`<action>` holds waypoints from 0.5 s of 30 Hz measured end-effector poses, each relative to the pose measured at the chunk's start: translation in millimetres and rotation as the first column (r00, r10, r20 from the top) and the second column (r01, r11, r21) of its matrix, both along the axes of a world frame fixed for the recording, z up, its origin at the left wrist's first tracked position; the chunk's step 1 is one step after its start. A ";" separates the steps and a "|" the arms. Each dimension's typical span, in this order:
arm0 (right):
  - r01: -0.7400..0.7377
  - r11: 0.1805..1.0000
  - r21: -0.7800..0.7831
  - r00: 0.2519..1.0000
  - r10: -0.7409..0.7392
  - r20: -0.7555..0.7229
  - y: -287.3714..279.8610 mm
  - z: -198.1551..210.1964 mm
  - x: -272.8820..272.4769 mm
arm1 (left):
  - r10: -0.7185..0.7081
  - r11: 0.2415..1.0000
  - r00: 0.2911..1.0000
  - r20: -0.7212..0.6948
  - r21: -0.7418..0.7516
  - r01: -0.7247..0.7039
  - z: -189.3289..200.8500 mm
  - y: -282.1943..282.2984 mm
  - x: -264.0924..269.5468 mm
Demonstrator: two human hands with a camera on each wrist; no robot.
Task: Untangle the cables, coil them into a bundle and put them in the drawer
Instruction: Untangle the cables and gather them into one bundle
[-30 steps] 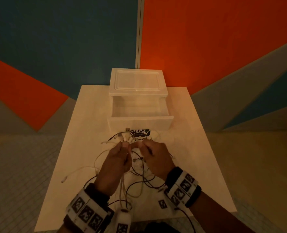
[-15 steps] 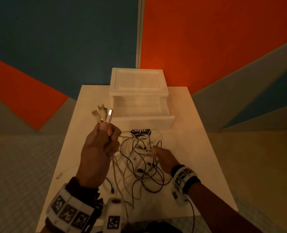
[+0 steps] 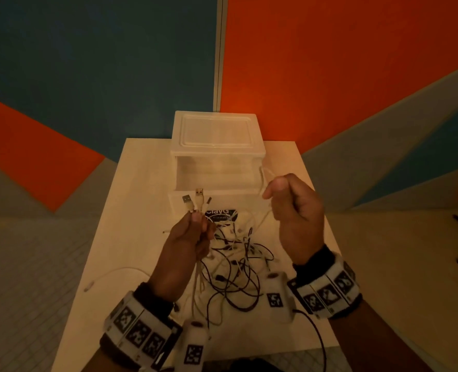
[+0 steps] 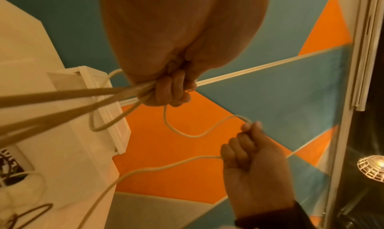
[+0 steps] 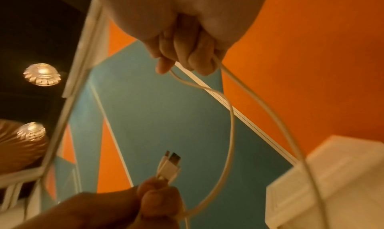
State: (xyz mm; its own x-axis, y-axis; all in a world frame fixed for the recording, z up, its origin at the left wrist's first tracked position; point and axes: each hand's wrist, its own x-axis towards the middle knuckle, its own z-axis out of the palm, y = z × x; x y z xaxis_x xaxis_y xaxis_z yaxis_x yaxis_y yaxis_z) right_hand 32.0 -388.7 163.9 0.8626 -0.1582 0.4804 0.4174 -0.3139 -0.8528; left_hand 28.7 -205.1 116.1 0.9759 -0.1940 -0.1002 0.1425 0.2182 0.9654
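Note:
A tangle of white and black cables (image 3: 233, 267) lies on the white table (image 3: 131, 210), in front of the white plastic drawer unit (image 3: 217, 146) whose drawer (image 3: 217, 181) stands pulled out. My left hand (image 3: 193, 232) is raised and grips several white cables just below their USB plugs (image 3: 197, 201), which stick up above the fist (image 4: 168, 91). My right hand (image 3: 292, 202) is lifted to the right and holds a loop of one white cable (image 5: 230, 120) in curled fingers (image 4: 247, 142). That cable runs between both hands.
A black label (image 3: 221, 214) lies under the cables near the drawer front. One white cable end (image 3: 107, 275) trails toward the table's left edge. Painted blue and orange walls stand behind; tiled floor surrounds the table.
My left hand has stayed raised with the bunch of plugs, shifting right toward the drawer front. My right hand has risen from the tangle on the table, pulling a white cable up with it.

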 end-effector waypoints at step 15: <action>-0.453 0.796 -0.401 0.829 0.211 -0.517 -28.8 -91.6 -71.0 | 0.004 0.973 0.997 -0.081 -0.228 -0.022 3.5 10.2 2.2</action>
